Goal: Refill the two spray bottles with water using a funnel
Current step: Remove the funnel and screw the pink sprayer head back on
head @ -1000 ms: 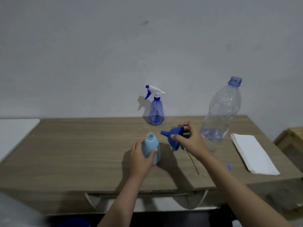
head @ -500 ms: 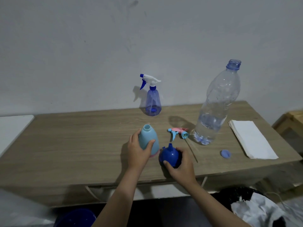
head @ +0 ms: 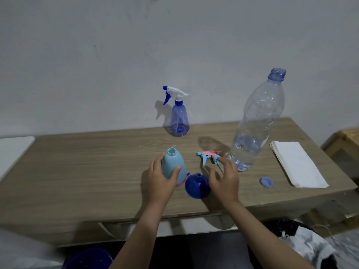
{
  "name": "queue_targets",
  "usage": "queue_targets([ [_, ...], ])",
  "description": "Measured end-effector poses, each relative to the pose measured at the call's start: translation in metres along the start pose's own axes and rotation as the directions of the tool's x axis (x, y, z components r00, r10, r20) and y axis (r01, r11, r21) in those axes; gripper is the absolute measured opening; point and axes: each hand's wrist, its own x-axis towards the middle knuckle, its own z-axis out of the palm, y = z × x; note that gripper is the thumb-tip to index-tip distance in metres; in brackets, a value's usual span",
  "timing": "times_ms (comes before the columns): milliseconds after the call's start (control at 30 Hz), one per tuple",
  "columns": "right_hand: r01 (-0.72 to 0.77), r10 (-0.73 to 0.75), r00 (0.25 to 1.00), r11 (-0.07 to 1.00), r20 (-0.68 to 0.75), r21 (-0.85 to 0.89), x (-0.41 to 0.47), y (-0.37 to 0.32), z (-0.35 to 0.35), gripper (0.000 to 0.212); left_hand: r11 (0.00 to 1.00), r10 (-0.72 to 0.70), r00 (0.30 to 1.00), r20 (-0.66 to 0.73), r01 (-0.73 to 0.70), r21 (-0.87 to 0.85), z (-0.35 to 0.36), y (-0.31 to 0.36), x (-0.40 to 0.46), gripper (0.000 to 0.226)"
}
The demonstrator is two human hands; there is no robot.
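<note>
My left hand (head: 161,179) grips a light blue spray bottle (head: 173,165) with an open neck, upright near the table's front. A dark blue funnel (head: 196,186) rests upside down on the wooden table (head: 87,167) just right of that bottle. My right hand (head: 225,179) hovers open beside the funnel, fingers spread, holding nothing. The bottle's pink and blue trigger head (head: 208,156) lies on the table behind my right hand. A clear blue spray bottle (head: 178,117) with its white trigger on stands at the back. A large clear water bottle (head: 256,125), uncapped, stands at the right, about a third full.
A small blue cap (head: 266,181) lies right of the water bottle. A stack of white napkins (head: 297,166) sits at the table's right end. A dark blue bucket (head: 87,259) shows below the table's front edge, and a wall stands close behind.
My right hand brought the funnel down from beside the bottle's neck, set it upside down on the table and let go. My left hand kept hold of the light blue bottle.
</note>
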Motion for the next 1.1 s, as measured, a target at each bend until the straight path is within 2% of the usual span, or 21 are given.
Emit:
queue_targets([
  [133,-0.173,0.186,0.978,0.976,0.094,-0.131,0.032,0.009,0.010,0.029,1.000,-0.007,1.000,-0.001,0.007,-0.021,0.001,0.001,0.000,0.061],
  [267,-0.213,0.264,0.946,0.944,0.187,-0.254,0.042,0.017,0.026,0.027,1.000,-0.010,1.000,0.012,0.010,-0.012,-0.001,0.000,0.000,0.063],
  [367,-0.272,0.335,0.919,0.920,0.207,-0.281,0.043,0.023,0.035,0.030,1.000,-0.016,1.000,0.018,0.016,-0.021,-0.001,-0.001,0.000,0.064],
  [433,-0.267,0.325,0.925,0.925,0.197,-0.271,0.041,0.026,0.038,0.030,0.999,-0.019,1.000,0.017,0.019,-0.026,-0.001,0.000,0.000,0.064],
  [533,-0.239,0.276,0.942,0.951,0.192,-0.196,0.039,0.027,0.038,0.029,1.000,-0.016,1.000,0.023,0.016,-0.015,-0.001,-0.001,0.000,0.064],
  [633,-0.257,0.255,0.955,0.966,0.150,-0.010,0.043,0.014,0.031,0.029,1.000,-0.010,1.000,0.023,0.010,-0.011,-0.002,-0.001,0.000,0.064],
  [733,-0.284,0.266,0.956,0.942,0.122,0.177,0.056,-0.007,0.021,0.049,1.000,-0.003,1.000,0.015,0.003,-0.026,-0.002,0.000,0.000,0.062],
  [800,-0.259,0.233,0.962,0.942,0.140,0.215,0.066,-0.018,0.014,0.054,0.999,-0.004,1.000,0.011,0.004,-0.033,-0.002,0.000,0.000,0.062],
  [933,-0.203,0.161,0.969,0.952,0.187,0.228,0.087,-0.040,0.001,0.041,0.999,-0.007,1.000,0.029,0.008,-0.035,-0.003,0.001,-0.001,0.061],
  [1100,-0.160,0.105,0.975,0.944,0.197,0.288,0.106,-0.079,-0.013,0.041,1.000,-0.003,1.000,0.018,0.003,-0.019,-0.005,0.006,0.000,0.059],
])
